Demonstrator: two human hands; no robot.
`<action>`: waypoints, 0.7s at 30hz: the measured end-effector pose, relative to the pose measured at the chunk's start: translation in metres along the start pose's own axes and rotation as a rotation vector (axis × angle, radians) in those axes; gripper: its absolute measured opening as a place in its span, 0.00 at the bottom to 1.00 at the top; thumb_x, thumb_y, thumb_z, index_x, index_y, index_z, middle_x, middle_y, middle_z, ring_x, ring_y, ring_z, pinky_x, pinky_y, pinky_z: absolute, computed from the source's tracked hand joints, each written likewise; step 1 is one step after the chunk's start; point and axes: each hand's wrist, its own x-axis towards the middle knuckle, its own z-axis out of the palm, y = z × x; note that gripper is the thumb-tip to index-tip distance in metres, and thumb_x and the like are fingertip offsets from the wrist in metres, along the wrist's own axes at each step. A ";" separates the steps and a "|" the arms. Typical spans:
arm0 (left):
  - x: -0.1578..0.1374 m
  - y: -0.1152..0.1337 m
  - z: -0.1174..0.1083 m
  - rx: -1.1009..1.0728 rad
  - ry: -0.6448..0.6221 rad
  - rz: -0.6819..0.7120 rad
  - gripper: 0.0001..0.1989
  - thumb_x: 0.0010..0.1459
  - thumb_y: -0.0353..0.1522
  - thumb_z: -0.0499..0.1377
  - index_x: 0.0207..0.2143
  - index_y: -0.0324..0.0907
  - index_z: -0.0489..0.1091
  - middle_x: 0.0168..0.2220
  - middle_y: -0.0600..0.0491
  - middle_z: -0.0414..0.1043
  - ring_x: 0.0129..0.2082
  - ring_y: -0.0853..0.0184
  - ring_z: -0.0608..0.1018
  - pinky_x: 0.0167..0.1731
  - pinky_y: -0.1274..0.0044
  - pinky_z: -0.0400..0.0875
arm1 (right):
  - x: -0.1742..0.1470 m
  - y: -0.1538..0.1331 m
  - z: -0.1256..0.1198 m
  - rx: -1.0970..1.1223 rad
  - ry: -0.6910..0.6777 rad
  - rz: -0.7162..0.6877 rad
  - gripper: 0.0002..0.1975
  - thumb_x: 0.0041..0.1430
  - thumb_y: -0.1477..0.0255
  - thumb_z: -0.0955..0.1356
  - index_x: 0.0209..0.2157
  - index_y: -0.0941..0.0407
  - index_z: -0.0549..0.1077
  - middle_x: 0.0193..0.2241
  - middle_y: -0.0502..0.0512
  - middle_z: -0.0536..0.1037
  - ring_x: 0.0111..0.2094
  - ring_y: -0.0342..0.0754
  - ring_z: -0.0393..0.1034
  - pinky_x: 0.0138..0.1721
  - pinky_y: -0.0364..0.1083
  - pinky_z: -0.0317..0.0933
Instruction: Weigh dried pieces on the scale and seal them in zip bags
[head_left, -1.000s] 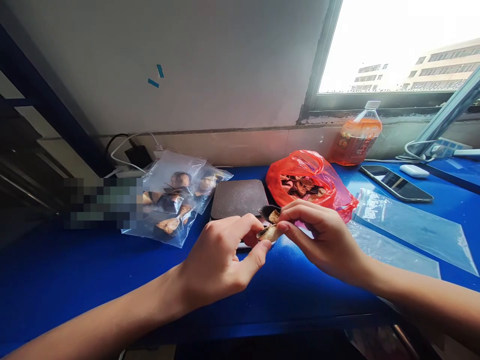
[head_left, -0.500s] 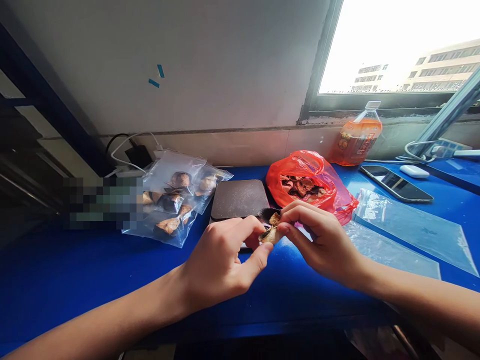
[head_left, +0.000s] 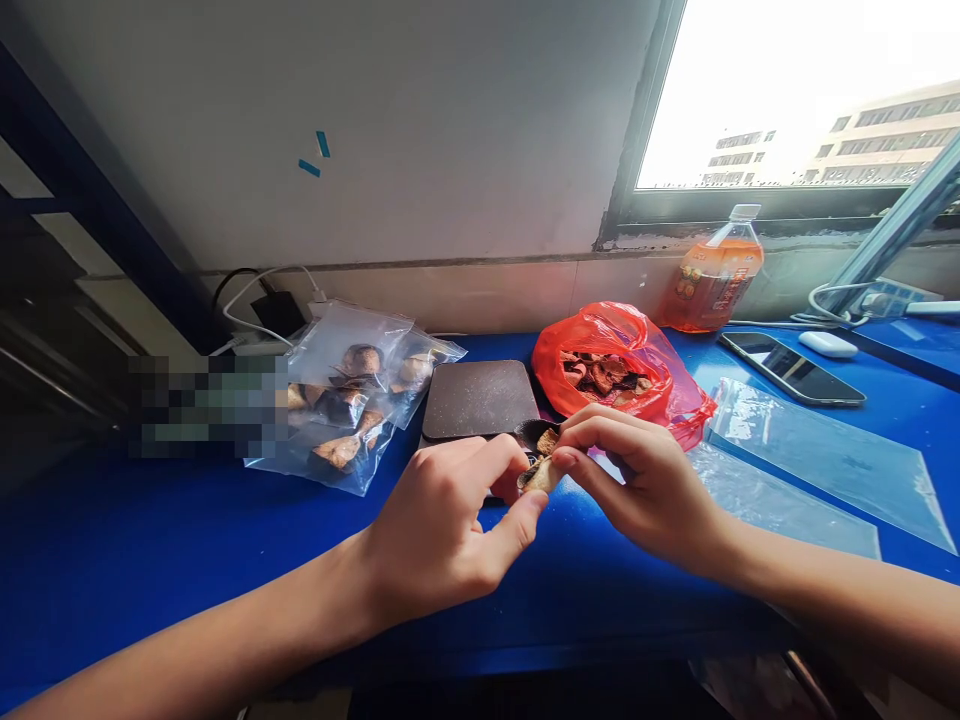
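Between the fingertips of both hands is a piece of dried mushroom (head_left: 541, 474), pale along its lower side, dark and brown above. My left hand (head_left: 457, 520) pinches its left end with thumb and forefinger. On the right end, my right hand (head_left: 637, 475) grips it with thumb and fingers closed. They hold it above the front edge of a flat scale with a dark, speckled top (head_left: 480, 398). Just behind the right hand lies a red plastic bag (head_left: 551, 345), its mouth gaping over several brown dried pieces (head_left: 607, 375). The fingers partly cover the held piece.
Clear zip bags with dried pieces (head_left: 341, 450) lie left of the scale. Flat clear bags (head_left: 832, 460), a phone (head_left: 795, 368) and a white earbud case (head_left: 827, 344) are at right. An orange drink bottle (head_left: 712, 280) stands by the wall. Cables (head_left: 259, 300) run behind.
The mushroom piece has turned very slightly between the fingers. Both hands keep their hold in nearly the same place.
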 end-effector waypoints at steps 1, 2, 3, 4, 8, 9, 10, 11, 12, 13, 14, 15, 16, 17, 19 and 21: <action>0.000 0.000 0.000 0.003 -0.002 0.000 0.07 0.60 0.32 0.56 0.30 0.40 0.70 0.26 0.55 0.73 0.26 0.70 0.75 0.26 0.78 0.67 | 0.000 0.000 0.000 0.006 0.003 0.003 0.06 0.63 0.76 0.66 0.32 0.54 0.72 0.29 0.53 0.76 0.29 0.44 0.71 0.30 0.44 0.66; 0.000 0.000 -0.001 0.005 -0.004 0.000 0.07 0.60 0.32 0.56 0.30 0.40 0.70 0.26 0.55 0.74 0.26 0.69 0.75 0.26 0.78 0.67 | 0.000 -0.001 0.000 0.010 0.004 0.002 0.06 0.63 0.76 0.66 0.32 0.54 0.72 0.29 0.53 0.77 0.29 0.44 0.71 0.31 0.44 0.66; -0.001 -0.001 -0.001 0.006 -0.006 -0.002 0.07 0.60 0.32 0.56 0.31 0.40 0.70 0.26 0.55 0.74 0.26 0.69 0.75 0.27 0.78 0.67 | 0.000 -0.001 -0.001 0.010 0.004 -0.002 0.06 0.63 0.76 0.66 0.32 0.54 0.72 0.30 0.53 0.77 0.29 0.44 0.71 0.31 0.44 0.66; -0.001 -0.001 -0.001 0.007 -0.007 -0.001 0.06 0.60 0.32 0.56 0.31 0.41 0.70 0.27 0.55 0.74 0.26 0.69 0.75 0.28 0.77 0.68 | -0.001 -0.001 -0.001 0.008 0.005 -0.006 0.05 0.64 0.75 0.66 0.32 0.54 0.72 0.30 0.54 0.77 0.30 0.45 0.71 0.32 0.45 0.67; -0.001 -0.002 0.000 0.011 0.003 0.011 0.05 0.60 0.31 0.56 0.31 0.41 0.70 0.27 0.56 0.74 0.26 0.70 0.75 0.27 0.78 0.68 | -0.001 0.000 0.000 0.005 0.004 -0.006 0.05 0.64 0.74 0.65 0.33 0.54 0.71 0.30 0.54 0.76 0.29 0.45 0.71 0.32 0.45 0.67; -0.001 -0.002 0.000 0.010 0.002 0.015 0.05 0.60 0.31 0.56 0.31 0.41 0.70 0.26 0.56 0.74 0.26 0.70 0.75 0.27 0.78 0.67 | -0.001 0.001 0.000 0.008 0.000 -0.004 0.05 0.64 0.74 0.65 0.33 0.54 0.71 0.30 0.54 0.76 0.29 0.45 0.71 0.31 0.45 0.67; -0.001 -0.003 0.000 0.010 0.002 0.016 0.05 0.60 0.31 0.56 0.31 0.41 0.70 0.26 0.56 0.74 0.26 0.70 0.75 0.27 0.78 0.67 | -0.001 0.002 0.000 0.011 -0.006 -0.006 0.05 0.64 0.74 0.65 0.33 0.54 0.70 0.30 0.54 0.76 0.29 0.45 0.70 0.31 0.45 0.66; -0.001 -0.003 0.000 0.011 0.000 0.015 0.05 0.60 0.32 0.56 0.31 0.41 0.70 0.26 0.56 0.74 0.26 0.70 0.75 0.27 0.78 0.67 | -0.001 0.002 0.000 0.014 -0.012 -0.011 0.05 0.64 0.74 0.65 0.33 0.53 0.70 0.29 0.54 0.76 0.29 0.45 0.70 0.31 0.45 0.66; -0.001 -0.003 0.000 0.014 -0.002 0.010 0.05 0.60 0.32 0.56 0.31 0.41 0.70 0.26 0.56 0.74 0.26 0.69 0.75 0.26 0.78 0.67 | -0.001 0.003 0.000 0.014 -0.014 -0.021 0.05 0.65 0.75 0.65 0.32 0.53 0.70 0.29 0.53 0.75 0.28 0.45 0.70 0.30 0.45 0.66; 0.000 -0.003 -0.001 0.018 -0.005 0.006 0.05 0.59 0.32 0.57 0.31 0.41 0.70 0.26 0.56 0.74 0.26 0.69 0.75 0.26 0.78 0.67 | -0.001 0.003 0.000 0.012 -0.014 -0.032 0.06 0.65 0.75 0.65 0.32 0.53 0.70 0.29 0.53 0.75 0.28 0.44 0.70 0.30 0.44 0.66; 0.000 -0.002 -0.001 0.022 -0.010 0.001 0.05 0.59 0.32 0.57 0.31 0.41 0.70 0.27 0.56 0.75 0.26 0.69 0.75 0.26 0.78 0.67 | 0.000 0.004 0.000 0.008 -0.013 -0.042 0.06 0.64 0.75 0.65 0.32 0.54 0.69 0.29 0.53 0.74 0.29 0.44 0.69 0.30 0.44 0.65; 0.000 -0.002 -0.002 0.024 -0.019 -0.002 0.04 0.59 0.32 0.57 0.32 0.41 0.70 0.27 0.56 0.75 0.27 0.69 0.76 0.26 0.78 0.67 | 0.000 0.004 0.000 0.001 -0.009 -0.053 0.06 0.64 0.76 0.65 0.32 0.54 0.69 0.29 0.53 0.74 0.29 0.44 0.69 0.30 0.44 0.65; 0.001 -0.002 -0.004 0.026 -0.031 -0.003 0.04 0.60 0.32 0.57 0.33 0.41 0.70 0.28 0.56 0.75 0.28 0.68 0.76 0.27 0.78 0.67 | 0.000 0.004 0.000 -0.008 -0.002 -0.063 0.06 0.64 0.76 0.65 0.33 0.54 0.69 0.30 0.53 0.74 0.29 0.44 0.69 0.30 0.44 0.65; 0.001 -0.002 -0.005 0.027 -0.043 -0.001 0.04 0.60 0.32 0.57 0.33 0.41 0.71 0.29 0.56 0.75 0.28 0.68 0.76 0.28 0.78 0.68 | 0.000 0.004 0.001 -0.017 0.004 -0.071 0.06 0.64 0.77 0.65 0.33 0.54 0.69 0.30 0.53 0.74 0.29 0.44 0.69 0.30 0.44 0.65; 0.001 -0.001 -0.008 0.036 -0.058 0.011 0.04 0.60 0.32 0.57 0.34 0.41 0.71 0.29 0.56 0.75 0.29 0.68 0.77 0.29 0.77 0.68 | 0.000 0.003 0.001 -0.030 0.016 -0.080 0.06 0.64 0.78 0.65 0.32 0.54 0.69 0.29 0.53 0.74 0.29 0.44 0.69 0.30 0.44 0.65; 0.001 0.000 -0.010 0.050 -0.063 0.026 0.04 0.60 0.32 0.57 0.34 0.41 0.71 0.29 0.56 0.75 0.28 0.68 0.77 0.29 0.77 0.68 | 0.000 0.001 0.001 -0.040 0.029 -0.089 0.07 0.63 0.78 0.65 0.32 0.54 0.69 0.29 0.52 0.74 0.28 0.43 0.69 0.29 0.43 0.64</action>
